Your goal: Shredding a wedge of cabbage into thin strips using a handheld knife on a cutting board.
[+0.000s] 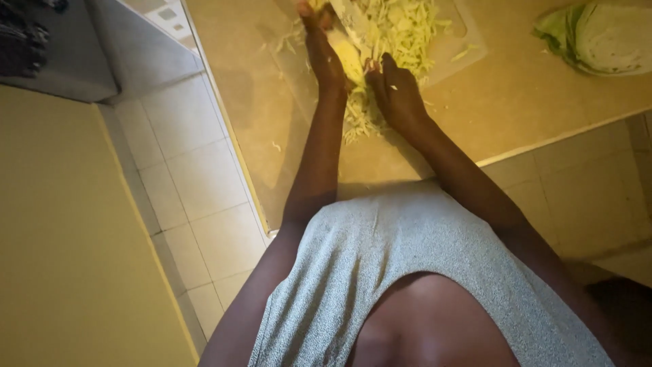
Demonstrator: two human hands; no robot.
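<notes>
Head view, looking steeply down past a grey speckled sleeveless top (pixel 407 272) to a beige counter (pixel 530 88).

Left hand (pixel 324 58): stretched forward, fingers long and together, laid against a pale yellow-green wedge of cabbage (pixel 348 58) on a pale translucent cutting board (pixel 448 41). Fingertips near the top edge of the frame, partly cut off. Flat press or curled grip: cannot tell.

Right hand (pixel 397 92): just beside the left, close but apart, fingers curled and closed round something dark, seemingly the handle of a broad pale knife blade (pixel 353 17) angled up and left toward the frame's top edge. Handle itself hidden in the fist; grip on it likely, not certain. A fleck of cabbage stuck on the back of the hand.

Heap of fine shredded pale yellow cabbage (pixel 401 27) on the board, beyond and to the right of both hands. More shreds (pixel 360 115) trailing down between the wrists and spilling toward the near counter edge. Stray bits on the counter at left.

Half head of green cabbage (pixel 598 37), cut face showing, far right on the counter, well apart from the hands.

Pale square floor tiles (pixel 197 177) below the counter at left; yellowish wall (pixel 61 258) along the left side.
</notes>
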